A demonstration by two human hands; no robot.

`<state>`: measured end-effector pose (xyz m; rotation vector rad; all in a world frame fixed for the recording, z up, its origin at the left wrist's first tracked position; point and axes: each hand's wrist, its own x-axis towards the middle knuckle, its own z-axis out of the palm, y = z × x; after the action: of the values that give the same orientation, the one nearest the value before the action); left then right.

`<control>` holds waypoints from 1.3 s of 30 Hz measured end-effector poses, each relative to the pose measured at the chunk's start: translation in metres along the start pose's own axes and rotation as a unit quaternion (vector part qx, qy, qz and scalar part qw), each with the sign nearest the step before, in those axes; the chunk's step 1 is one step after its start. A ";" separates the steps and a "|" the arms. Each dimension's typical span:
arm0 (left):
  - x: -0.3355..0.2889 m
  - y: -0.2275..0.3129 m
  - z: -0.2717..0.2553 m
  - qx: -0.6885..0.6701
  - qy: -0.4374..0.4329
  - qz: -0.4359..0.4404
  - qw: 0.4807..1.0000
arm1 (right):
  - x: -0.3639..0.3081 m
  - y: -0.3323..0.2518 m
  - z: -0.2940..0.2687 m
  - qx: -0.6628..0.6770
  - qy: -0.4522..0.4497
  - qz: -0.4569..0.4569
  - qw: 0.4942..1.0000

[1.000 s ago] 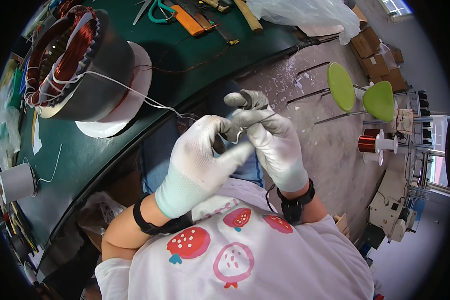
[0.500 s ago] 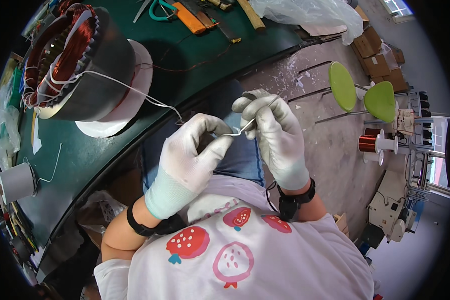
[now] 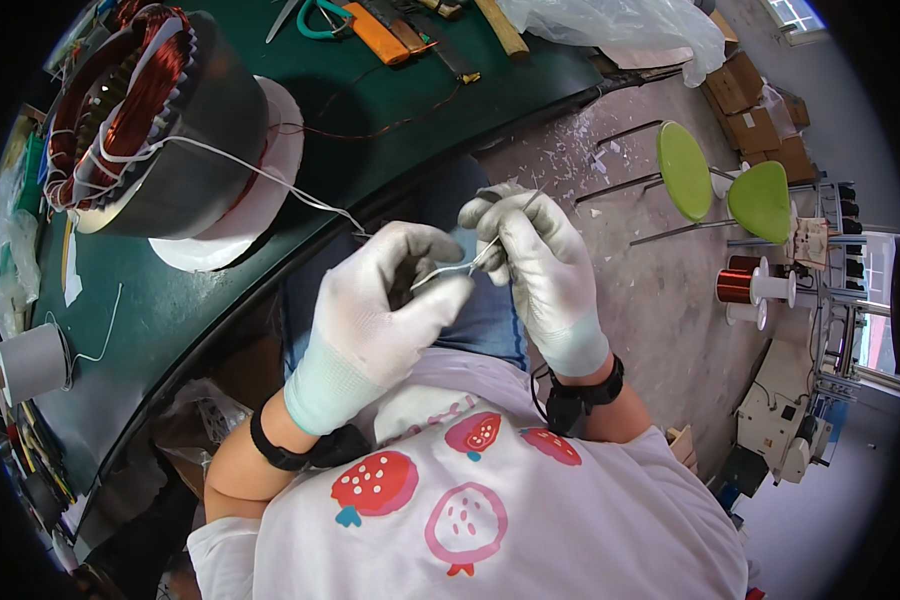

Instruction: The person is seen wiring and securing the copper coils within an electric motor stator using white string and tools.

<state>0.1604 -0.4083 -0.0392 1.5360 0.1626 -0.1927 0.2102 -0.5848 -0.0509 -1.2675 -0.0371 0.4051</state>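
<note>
1. The left hand [image 3: 385, 310], in a pale knit glove, is curled shut, thumb and fingers pinched on a thin white lead wire [image 3: 270, 178] that runs up and left to the motor stator [image 3: 155, 120] on the green workbench [image 3: 390, 130].
2. The right hand [image 3: 540, 265], gloved likewise, is closed too, its fingertips clamped on the short free end of the same wire [image 3: 450, 270], just beside the left thumb; the two hands nearly touch over the person's lap.
3. The stator sits on a white round base [image 3: 270, 190], its copper windings [image 3: 135, 95] showing at the top, with white ties around them.
4. Judging by the grips, the step in hand is working the wire's tip: stripping, twisting or sleeving it; which, I cannot tell.
5. The next move likely calls for steady tension from the left while the right works the tip finely.
</note>
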 end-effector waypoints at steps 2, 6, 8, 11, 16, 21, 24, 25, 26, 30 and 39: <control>0.002 0.003 -0.001 0.048 -0.041 -0.024 0.998 | -0.001 0.002 0.001 0.006 -0.004 -0.015 1.000; 0.003 0.003 0.004 0.078 -0.064 -0.056 0.993 | 0.001 0.013 0.003 0.002 -0.041 -0.078 0.996; 0.003 0.005 0.005 0.082 -0.079 -0.067 0.991 | 0.003 0.020 0.002 -0.002 -0.070 -0.138 0.988; 0.003 0.002 0.007 0.079 -0.082 -0.071 0.991 | 0.003 0.021 0.003 0.000 -0.076 -0.127 0.989; 0.008 0.001 0.002 0.142 -0.105 -0.084 0.981 | 0.000 0.021 0.004 0.042 -0.046 -0.037 0.997; -0.002 0.007 -0.011 0.115 -0.089 -0.010 0.989 | 0.005 0.004 -0.008 0.067 -0.014 0.017 0.997; -0.017 0.025 -0.038 0.097 -0.146 -0.102 0.979 | 0.005 -0.007 -0.044 0.257 -0.013 0.054 0.965; -0.025 0.028 -0.044 0.085 -0.164 -0.116 0.976 | 0.006 -0.008 -0.062 0.254 0.035 0.050 0.965; -0.031 0.026 -0.049 0.115 -0.184 -0.104 0.970 | 0.006 -0.007 -0.084 0.248 0.046 0.022 0.967; -0.056 0.005 -0.064 0.209 -0.233 -0.035 0.949 | 0.012 0.007 -0.185 0.464 0.092 -0.059 0.879; -0.053 0.002 -0.042 0.518 -0.133 0.308 0.787 | -0.020 0.054 -0.297 0.423 0.243 -0.154 0.859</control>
<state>0.1094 -0.3650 -0.0269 2.5338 -0.8104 0.0574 0.2503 -0.8510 -0.1888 -0.4365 0.3359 -0.1934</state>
